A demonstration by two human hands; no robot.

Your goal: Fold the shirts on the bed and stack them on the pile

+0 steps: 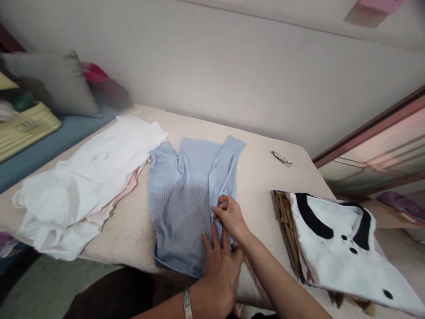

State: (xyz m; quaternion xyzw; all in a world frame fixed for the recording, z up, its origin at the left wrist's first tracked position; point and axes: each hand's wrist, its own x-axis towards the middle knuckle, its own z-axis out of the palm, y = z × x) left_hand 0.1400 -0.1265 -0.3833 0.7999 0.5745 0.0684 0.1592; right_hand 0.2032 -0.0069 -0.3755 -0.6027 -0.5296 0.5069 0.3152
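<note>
On the blue striped shirt (186, 195), the left hand (221, 266) presses flat, fingers spread, pinning the cloth. Just above it, the right hand (230, 217) pinches a fold, likely for smoothing.

We note a white garment pile (83, 186) at left on the bed (126, 230), w/ a pink layer (131, 188) showing under its right edge. Spectacles (281, 158) lie folded near the far right edge, well apart from the pile. At right: a folded stack topped by a white garment w/ black trim and buttons (335, 239), tan fabric (288, 221) beneath it. Far left we see a grey cushion (56, 82), a yellow ribbed case (25, 128) on a blue sheet (59, 139), and red cloth (96, 73) behind. A wall (232, 75) runs along the back; a sliding-door frame (368, 133) at right.
</note>
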